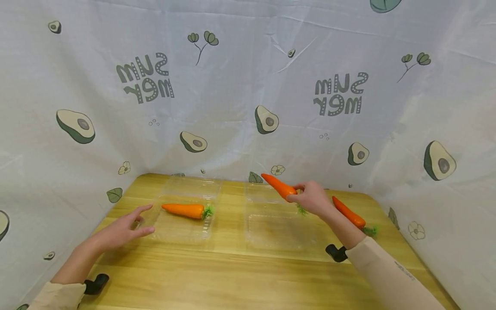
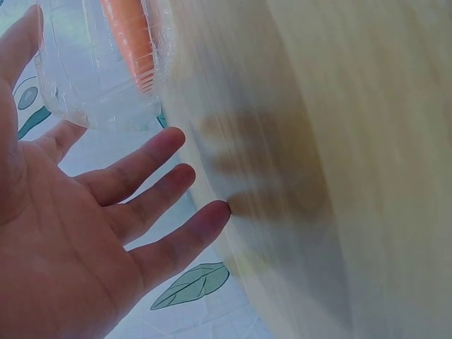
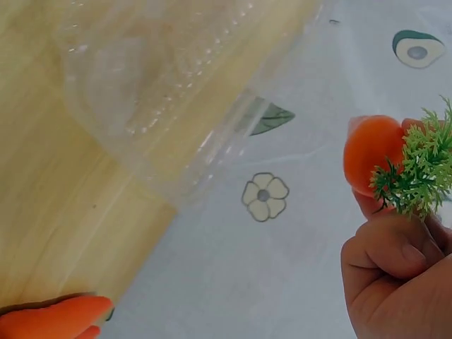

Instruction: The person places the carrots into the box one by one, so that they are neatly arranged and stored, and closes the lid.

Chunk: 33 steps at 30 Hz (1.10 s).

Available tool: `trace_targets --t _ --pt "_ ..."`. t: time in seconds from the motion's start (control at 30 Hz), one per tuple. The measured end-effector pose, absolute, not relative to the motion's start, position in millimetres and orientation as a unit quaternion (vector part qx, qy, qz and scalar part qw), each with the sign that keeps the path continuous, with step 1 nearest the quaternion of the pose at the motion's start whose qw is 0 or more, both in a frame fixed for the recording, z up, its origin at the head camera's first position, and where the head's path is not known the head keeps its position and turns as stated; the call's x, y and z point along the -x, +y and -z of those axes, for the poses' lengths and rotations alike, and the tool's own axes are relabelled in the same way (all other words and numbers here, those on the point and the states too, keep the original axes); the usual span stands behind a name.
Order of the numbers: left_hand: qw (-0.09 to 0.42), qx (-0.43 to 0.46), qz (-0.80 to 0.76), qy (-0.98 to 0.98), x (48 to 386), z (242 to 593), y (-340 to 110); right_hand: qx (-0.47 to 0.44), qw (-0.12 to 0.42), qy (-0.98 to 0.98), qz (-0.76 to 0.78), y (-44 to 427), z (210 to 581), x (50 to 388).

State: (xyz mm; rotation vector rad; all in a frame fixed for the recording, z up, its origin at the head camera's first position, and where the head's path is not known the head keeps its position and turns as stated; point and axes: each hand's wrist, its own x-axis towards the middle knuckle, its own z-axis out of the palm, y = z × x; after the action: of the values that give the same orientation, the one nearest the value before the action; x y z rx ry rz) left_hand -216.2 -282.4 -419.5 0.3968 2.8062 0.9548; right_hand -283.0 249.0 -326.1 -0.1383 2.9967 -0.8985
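My right hand (image 1: 313, 199) grips an orange toy carrot (image 1: 280, 187) by its thick end, its tip tilted up and to the left, above the back of the right clear plastic box (image 1: 275, 234). In the right wrist view the carrot's round end (image 3: 369, 159) and its green leafy top (image 3: 427, 169) show beside curled fingers. My left hand (image 1: 120, 230) holds nothing; its fingers are spread just left of the other clear plastic box (image 1: 182, 237). A second carrot (image 1: 185, 210) lies in that left box, leaves to the right.
Another carrot (image 1: 348, 213) lies on the wooden table (image 1: 217, 275) to the right, partly behind my right forearm. Both boxes have raised lids at the back. A white printed cloth (image 1: 232, 86) hangs behind the table and along its sides.
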Motion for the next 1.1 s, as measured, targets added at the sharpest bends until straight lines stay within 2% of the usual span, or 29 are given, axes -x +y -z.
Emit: trace_targets --t 1.1 --pt "0.076 -0.136 -0.313 0.937 215.3 417.7 -281.6 0.173 0.041 0.946 0.271 169.3 303.8 292.3"
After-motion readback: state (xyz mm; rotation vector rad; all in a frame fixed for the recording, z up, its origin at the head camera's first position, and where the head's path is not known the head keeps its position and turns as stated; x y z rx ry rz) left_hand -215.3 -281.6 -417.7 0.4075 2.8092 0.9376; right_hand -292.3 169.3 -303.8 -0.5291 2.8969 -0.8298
